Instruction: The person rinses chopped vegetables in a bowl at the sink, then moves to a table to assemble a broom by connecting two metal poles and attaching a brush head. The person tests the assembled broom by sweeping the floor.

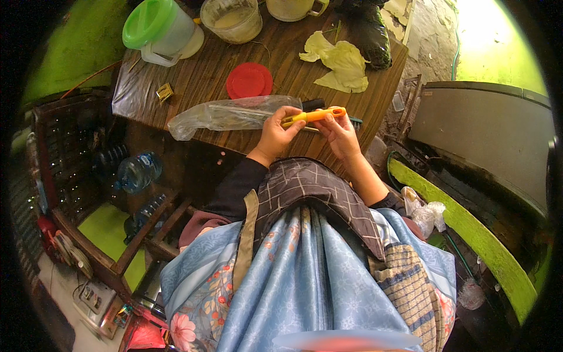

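Pinching the yellow end of an orange-and-yellow plastic handle point(321, 115) with the left hand point(278, 130) and its orange end with the right hand point(341, 136), with fingers point(285, 111) parted only by its thickness. Held between both hands at upper centre of the frame, over a brown wood-grain worktop point(287, 77).

A slim orange handle point(321, 115), yellow toward one end, is held crosswise between the left hand point(278, 130) and the right hand point(339, 135). The yellow end is pinched by the left hand; the other end, pierced by a hole, is gripped by the right hand's fingers.
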